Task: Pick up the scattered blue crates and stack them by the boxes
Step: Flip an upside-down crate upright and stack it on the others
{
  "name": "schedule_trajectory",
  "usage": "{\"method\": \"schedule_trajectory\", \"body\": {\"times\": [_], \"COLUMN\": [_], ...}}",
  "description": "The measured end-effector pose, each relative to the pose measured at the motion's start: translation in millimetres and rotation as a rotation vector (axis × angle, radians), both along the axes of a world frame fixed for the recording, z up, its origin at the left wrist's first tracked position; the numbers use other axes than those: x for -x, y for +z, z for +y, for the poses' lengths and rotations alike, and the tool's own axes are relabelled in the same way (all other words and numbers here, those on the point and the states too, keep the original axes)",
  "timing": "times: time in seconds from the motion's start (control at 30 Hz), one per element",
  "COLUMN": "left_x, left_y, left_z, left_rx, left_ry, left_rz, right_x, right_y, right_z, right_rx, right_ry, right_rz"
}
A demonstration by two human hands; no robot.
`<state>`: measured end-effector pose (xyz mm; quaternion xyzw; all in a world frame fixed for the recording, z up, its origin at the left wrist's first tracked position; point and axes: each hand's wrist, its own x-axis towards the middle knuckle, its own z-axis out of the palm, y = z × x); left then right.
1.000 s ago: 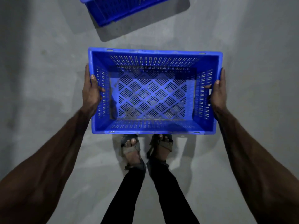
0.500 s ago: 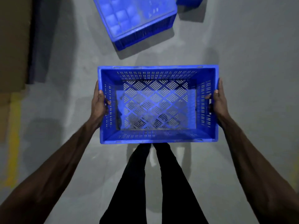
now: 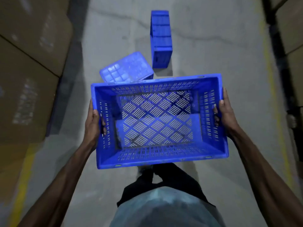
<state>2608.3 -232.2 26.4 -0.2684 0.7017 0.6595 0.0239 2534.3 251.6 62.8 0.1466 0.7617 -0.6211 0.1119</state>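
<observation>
Carried: crate (image 3: pixel 157 122), gripped by left hand (image 3: pixel 93 126) and right hand (image 3: pixel 225 117) | Remaining: two floor crates (image 3: pixel 126 69) | Stacked: none visible

Holds an open blue crate (image 3: pixel 160 155) off the floor by its two short ends: left hand (image 3: pixel 93 126) on the left wall, right hand (image 3: pixel 227 115) on the right, fingertips hooked through the handle slots. Just beyond its far rim, on the grey floor (image 3: pixel 213 54), an upside-down crate (image 3: pixel 126 68), partly hidden by the held one. Farther ahead, a third crate (image 3: pixel 160 38) tipped onto a side. Along the left, stacked cardboard boxes (image 3: pixel 29 63); at the right edge, past a yellow floor line (image 3: pixel 272 89), more boxes (image 3: pixel 292 28).
</observation>
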Motion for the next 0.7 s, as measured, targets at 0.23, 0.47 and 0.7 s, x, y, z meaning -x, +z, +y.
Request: {"method": "schedule_trajectory", "body": {"times": [0.23, 0.47, 0.7], "left_x": [70.1, 162.1, 286.5], "left_y": [35.4, 50.3, 62.4], "left_z": [45.7, 151.6, 284.4], "left_rx": [0.031, 0.084, 0.083], "left_ry": [-0.137, -0.225, -0.253], "left_rz": [0.073, 0.091, 0.138], "right_x": [-3.2, 42.1, 140.0], "right_y": [25.2, 16.4, 38.3], "right_z": [49.7, 143.7, 270.2], "right_rx": [-0.013, 0.062, 0.084], "right_ry": [-0.16, -0.26, -0.309], "right_rz": [0.036, 0.013, 0.029]}}
